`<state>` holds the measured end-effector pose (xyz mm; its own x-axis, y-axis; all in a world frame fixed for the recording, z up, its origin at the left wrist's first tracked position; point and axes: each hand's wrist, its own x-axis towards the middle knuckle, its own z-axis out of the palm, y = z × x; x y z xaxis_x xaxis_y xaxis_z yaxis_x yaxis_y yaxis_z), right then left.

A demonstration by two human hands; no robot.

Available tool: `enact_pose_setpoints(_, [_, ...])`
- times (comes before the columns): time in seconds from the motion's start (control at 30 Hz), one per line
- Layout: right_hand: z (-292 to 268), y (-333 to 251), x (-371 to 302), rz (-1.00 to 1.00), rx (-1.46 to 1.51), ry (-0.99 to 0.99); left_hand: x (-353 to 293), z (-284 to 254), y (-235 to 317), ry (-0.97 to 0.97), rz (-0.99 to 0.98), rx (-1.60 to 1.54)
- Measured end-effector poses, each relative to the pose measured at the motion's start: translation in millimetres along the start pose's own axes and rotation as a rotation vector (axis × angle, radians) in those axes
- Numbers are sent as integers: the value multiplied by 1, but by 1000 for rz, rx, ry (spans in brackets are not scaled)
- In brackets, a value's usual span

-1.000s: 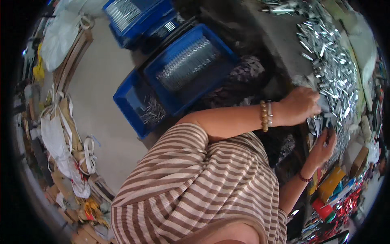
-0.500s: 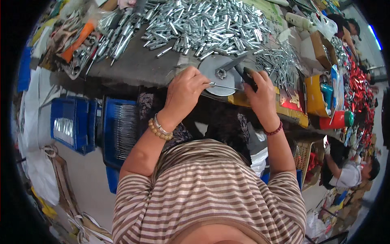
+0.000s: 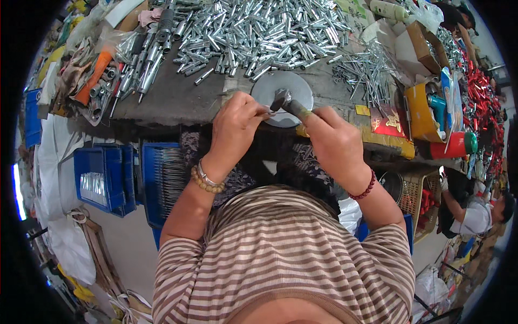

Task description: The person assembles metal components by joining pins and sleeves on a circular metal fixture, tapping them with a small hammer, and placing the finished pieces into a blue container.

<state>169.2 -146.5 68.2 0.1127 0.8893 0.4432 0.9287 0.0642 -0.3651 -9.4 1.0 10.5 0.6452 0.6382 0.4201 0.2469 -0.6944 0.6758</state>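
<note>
My right hand (image 3: pixel 333 141) is closed around the handle of a hammer (image 3: pixel 298 110). The hammer's dark head is over a round grey metal disc (image 3: pixel 302 89) at the bench's front edge. Close to that head, my left hand (image 3: pixel 237 127) pinches a small metal rod (image 3: pixel 271 113) at the disc's near edge. Most of the rod is hidden by fingers and hammer, and I cannot tell whether the head touches it. Beyond the disc lies a big heap of short silvery metal tubes (image 3: pixel 270 32). Thin metal pins (image 3: pixel 364 73) are piled to the right.
Sockets and tools, one with an orange handle (image 3: pixel 93 78), crowd the bench's left. On the right stand a yellow container (image 3: pixel 418 116) and a red-and-green one (image 3: pixel 453 146). Blue bins (image 3: pixel 100 175) of metal parts sit low at left. Another person (image 3: pixel 475 216) is at far right.
My right hand has gripped the hammer and swung its head left, close to my left fingers. The thin rod, earlier spanning toward my right hand, is now mostly hidden. The view has shifted slightly.
</note>
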Motion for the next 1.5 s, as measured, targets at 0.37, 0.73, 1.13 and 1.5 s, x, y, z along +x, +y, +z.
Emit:
enact_pose_setpoints(0.37, [1,-5,2,-19,-72,24,2,-2,-2,-11,-13,-52])
enact_pose_setpoints(0.73, [5,1,-5,21,-90,8,2,4,-8,13,32,-36])
enact_pose_setpoints(1.13, [-10,-1,3,118,125,-29,0,0,-3,5,15,-32])
enact_pose_setpoints(1.5, [12,40,20,-16,-113,-9,8,-9,-3,-65,158,136])
